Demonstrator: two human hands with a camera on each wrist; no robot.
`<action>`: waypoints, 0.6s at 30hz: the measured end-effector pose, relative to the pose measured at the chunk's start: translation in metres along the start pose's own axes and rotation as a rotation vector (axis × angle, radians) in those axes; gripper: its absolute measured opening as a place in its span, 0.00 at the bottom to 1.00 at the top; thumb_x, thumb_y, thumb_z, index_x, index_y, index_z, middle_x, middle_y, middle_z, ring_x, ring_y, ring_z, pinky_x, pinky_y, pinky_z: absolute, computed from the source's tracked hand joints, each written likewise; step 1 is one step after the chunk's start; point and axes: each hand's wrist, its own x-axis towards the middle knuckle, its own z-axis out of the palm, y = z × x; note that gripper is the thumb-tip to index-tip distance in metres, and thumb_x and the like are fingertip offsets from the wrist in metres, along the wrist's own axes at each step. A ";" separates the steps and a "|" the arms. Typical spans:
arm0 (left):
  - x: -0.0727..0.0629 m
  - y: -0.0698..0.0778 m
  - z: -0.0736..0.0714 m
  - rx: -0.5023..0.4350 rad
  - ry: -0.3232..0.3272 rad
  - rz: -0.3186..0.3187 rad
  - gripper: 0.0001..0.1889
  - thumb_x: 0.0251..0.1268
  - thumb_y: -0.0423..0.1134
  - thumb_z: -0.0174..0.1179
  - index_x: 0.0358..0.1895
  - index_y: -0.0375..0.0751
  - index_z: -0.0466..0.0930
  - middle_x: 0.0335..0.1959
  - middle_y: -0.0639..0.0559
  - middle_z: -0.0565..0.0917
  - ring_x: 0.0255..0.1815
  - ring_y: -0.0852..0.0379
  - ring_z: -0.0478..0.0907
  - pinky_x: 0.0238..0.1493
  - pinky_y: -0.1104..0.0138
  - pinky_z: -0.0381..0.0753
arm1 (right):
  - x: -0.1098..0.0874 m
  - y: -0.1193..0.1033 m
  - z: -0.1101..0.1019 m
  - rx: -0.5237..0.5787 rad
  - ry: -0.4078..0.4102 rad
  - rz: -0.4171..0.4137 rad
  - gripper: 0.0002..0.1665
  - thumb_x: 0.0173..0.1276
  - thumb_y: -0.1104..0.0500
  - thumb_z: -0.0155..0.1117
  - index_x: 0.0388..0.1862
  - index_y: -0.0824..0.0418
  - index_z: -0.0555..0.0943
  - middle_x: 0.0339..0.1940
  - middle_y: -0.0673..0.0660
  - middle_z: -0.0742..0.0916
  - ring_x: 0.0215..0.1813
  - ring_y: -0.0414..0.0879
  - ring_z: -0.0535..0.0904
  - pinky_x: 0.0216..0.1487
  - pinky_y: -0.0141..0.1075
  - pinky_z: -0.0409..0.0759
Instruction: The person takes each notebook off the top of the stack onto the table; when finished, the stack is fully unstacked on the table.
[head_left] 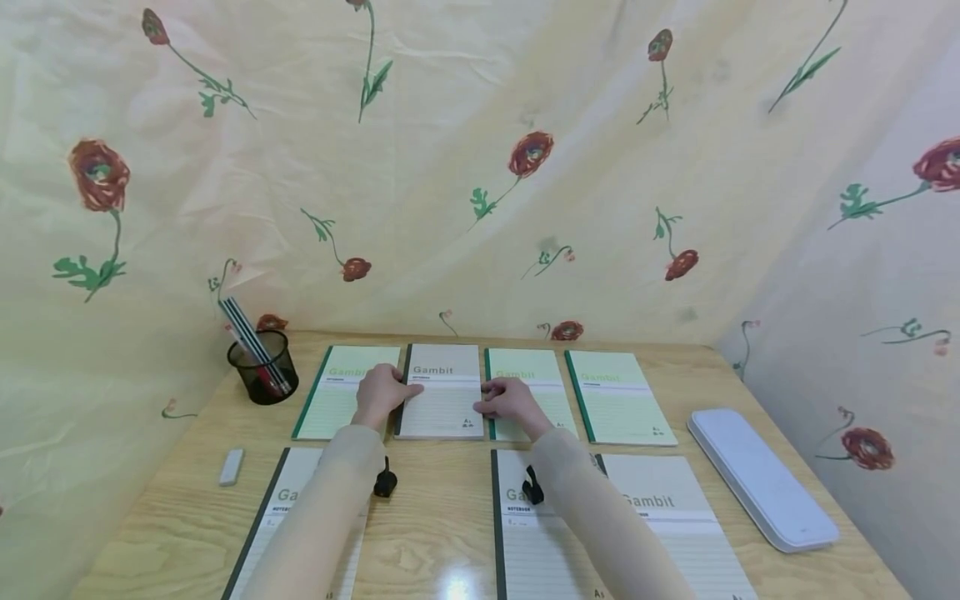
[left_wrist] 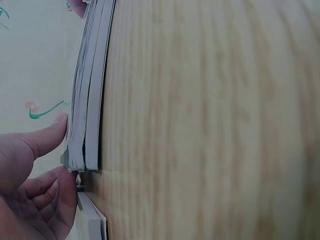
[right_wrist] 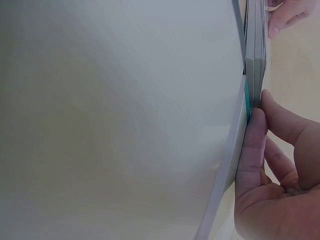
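A grey-covered "Gambit" notebook (head_left: 442, 408) with a dark spine lies in the back row, on top of a small stack whose page edges (left_wrist: 92, 95) show in the left wrist view. My left hand (head_left: 381, 392) grips its left side, thumb on the cover and curled fingers at the spine. On the opposite side, my right hand (head_left: 513, 404) pinches the edge, with its thumb on top and a fingertip against the side. Green-spined notebooks flank the stack: one on the left (head_left: 341, 404), partly under my left hand, and another on the right (head_left: 542, 379), partly behind my right hand.
Another green-spined notebook (head_left: 618, 400) ends the back row. Larger grey notebooks lie in front, at left (head_left: 262, 533), centre (head_left: 525, 550) and right (head_left: 690, 533). A mesh pen cup (head_left: 258, 375), a small white block (head_left: 232, 467) and a white case (head_left: 765, 479) stand around them.
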 end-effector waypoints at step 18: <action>-0.002 0.001 -0.001 -0.049 -0.015 -0.011 0.22 0.57 0.45 0.74 0.46 0.31 0.82 0.37 0.42 0.84 0.31 0.49 0.80 0.34 0.59 0.80 | -0.001 0.000 0.000 -0.008 0.003 -0.007 0.24 0.62 0.61 0.75 0.57 0.65 0.81 0.36 0.54 0.83 0.34 0.44 0.81 0.39 0.35 0.82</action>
